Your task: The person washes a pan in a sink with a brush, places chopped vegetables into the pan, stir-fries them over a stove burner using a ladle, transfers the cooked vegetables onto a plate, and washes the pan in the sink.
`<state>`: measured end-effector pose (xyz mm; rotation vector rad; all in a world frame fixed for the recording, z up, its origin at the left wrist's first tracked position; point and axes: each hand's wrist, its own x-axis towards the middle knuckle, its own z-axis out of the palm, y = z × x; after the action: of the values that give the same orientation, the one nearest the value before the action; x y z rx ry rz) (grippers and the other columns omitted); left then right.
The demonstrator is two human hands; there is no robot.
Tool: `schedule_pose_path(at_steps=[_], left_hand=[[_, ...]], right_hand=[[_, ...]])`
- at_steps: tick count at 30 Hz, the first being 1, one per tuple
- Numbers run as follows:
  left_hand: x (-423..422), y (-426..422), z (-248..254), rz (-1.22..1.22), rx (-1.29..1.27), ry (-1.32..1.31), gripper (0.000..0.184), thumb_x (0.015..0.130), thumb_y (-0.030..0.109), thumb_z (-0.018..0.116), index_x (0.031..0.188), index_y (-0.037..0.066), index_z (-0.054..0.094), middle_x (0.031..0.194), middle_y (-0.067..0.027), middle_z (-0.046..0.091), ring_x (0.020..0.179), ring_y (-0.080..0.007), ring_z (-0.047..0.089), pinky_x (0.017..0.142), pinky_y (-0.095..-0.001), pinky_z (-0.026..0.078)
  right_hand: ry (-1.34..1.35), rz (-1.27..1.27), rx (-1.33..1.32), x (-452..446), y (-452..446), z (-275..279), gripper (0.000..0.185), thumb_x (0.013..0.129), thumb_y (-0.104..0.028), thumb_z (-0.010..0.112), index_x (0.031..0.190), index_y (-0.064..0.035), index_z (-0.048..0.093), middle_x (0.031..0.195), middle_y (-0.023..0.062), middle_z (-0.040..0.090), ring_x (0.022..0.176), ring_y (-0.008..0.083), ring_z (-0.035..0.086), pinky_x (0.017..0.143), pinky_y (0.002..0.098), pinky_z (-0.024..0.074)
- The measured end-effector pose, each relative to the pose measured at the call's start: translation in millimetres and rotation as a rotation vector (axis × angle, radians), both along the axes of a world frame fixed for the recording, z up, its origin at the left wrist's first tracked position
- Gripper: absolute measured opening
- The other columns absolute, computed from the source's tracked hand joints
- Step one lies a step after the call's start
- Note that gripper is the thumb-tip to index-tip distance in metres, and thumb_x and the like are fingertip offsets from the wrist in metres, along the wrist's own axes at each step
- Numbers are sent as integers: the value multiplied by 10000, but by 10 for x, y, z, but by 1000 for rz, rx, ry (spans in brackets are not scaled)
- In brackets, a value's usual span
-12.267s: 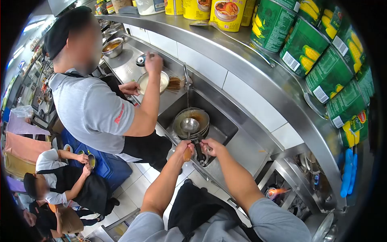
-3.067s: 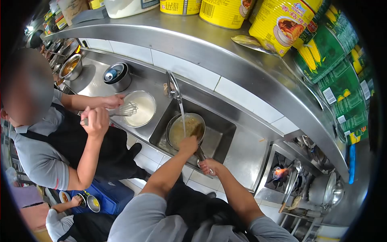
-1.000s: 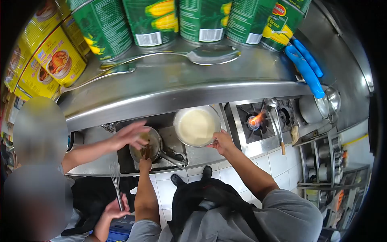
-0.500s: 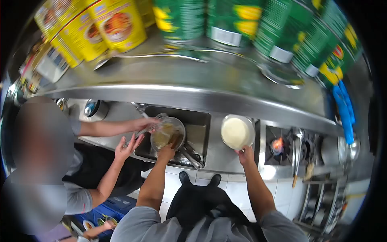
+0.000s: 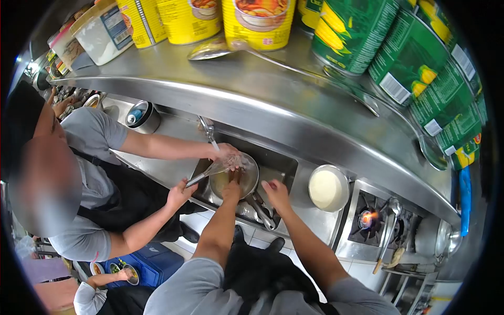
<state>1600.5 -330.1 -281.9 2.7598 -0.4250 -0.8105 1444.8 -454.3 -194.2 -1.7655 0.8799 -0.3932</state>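
My left hand (image 5: 231,190) reaches into a round metal pan (image 5: 250,181) in the sink, its fingers stretched down inside, partly covered by a co-worker's whisk. Cloudy liquid seems to lie in the pan. The co-worker's hands hold the whisk (image 5: 209,170) by its handle and near its wires, over the pan. To the right, my right hand (image 5: 276,193) hovers above the sink's edge, fingers loosely bent and apart, holding nothing. Below it a pan handle (image 5: 261,212) sticks out over the sink. A metal pot (image 5: 344,197) of pale cream-coloured mixture stands on the counter farther right.
A gas burner (image 5: 367,218) burns at the right, with a ladle (image 5: 387,231) lying across the stove. A faucet (image 5: 208,131) rises behind the sink (image 5: 286,167). Overhead, a steel shelf (image 5: 252,86) bears yellow and green cans and long spoons. The co-worker (image 5: 100,184) stands close at left.
My right hand has let go of the pot of pale mixture, now on the counter, and moved left to the sink. The co-worker has leaned in, whisk over the pan. The view has shifted.
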Motion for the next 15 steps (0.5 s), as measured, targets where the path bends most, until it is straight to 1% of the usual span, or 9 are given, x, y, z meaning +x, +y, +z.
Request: schedule_pose_path(at_steps=[1,3,6,8,9,10,13,14,15], left_hand=[[-2,29,21,5,-8,-5,351,955,248,497,1265,140,624,1243,-201,660,1153,-390,635,976,-477,504],[-128,194,140,-26,-54,28,433,916,275,565,1322,129,599,1282,-227,633,1168,-401,629,991,-485,499],[-258,320,569,-54,71,136,453,942,326,562,1360,150,568,1316,-220,613,1193,-414,612,1013,-482,489],[-240,419,478,-91,42,129,481,953,346,556,1396,161,534,1331,-221,602,1206,-424,600,1022,-484,484],[-222,471,428,-129,11,126,510,963,366,551,1432,172,500,1347,-223,591,1219,-434,588,1032,-487,478],[-207,486,388,-123,14,117,510,963,366,551,1432,172,500,1347,-223,591,1219,-434,588,1032,-487,478],[-189,539,181,-92,67,96,570,956,344,558,1490,188,438,1317,-225,610,1216,-420,591,1025,-493,480],[-184,573,233,-84,69,104,570,956,344,558,1490,188,438,1317,-225,610,1216,-420,591,1025,-493,480],[-185,584,385,-124,5,120,560,948,326,563,1478,185,455,1282,-235,625,1197,-425,600,1007,-499,490]], right_hand=[[-50,18,-239,311,-43,-77,347,859,-328,757,941,2,690,783,128,704,767,206,687,688,332,534],[22,148,-164,856,-129,-412,310,842,-277,746,1009,-18,720,915,151,739,844,257,710,789,349,540],[146,300,-18,1496,-29,-1227,247,882,-295,687,1013,-86,707,865,109,719,760,284,688,690,392,544],[174,148,709,1799,162,-1266,211,897,-223,702,1080,-118,693,776,32,682,660,151,604,558,322,462],[59,52,924,1856,257,-1138,198,903,-154,680,1101,-150,666,692,-13,621,584,98,511,486,270,361],[52,62,926,1971,282,-1187,198,903,-154,680,1101,-150,666,692,-13,621,584,98,511,486,270,361],[89,29,913,2143,401,-1276,211,862,-132,704,1071,-132,679,707,17,645,583,127,553,487,313,415],[160,148,362,1990,403,-1269,241,837,-159,727,1070,-117,682,741,56,672,612,182,604,524,359,458],[233,290,15,1805,344,-1434,278,817,-194,743,1069,-94,683,766,98,690,659,238,643,573,395,492]])
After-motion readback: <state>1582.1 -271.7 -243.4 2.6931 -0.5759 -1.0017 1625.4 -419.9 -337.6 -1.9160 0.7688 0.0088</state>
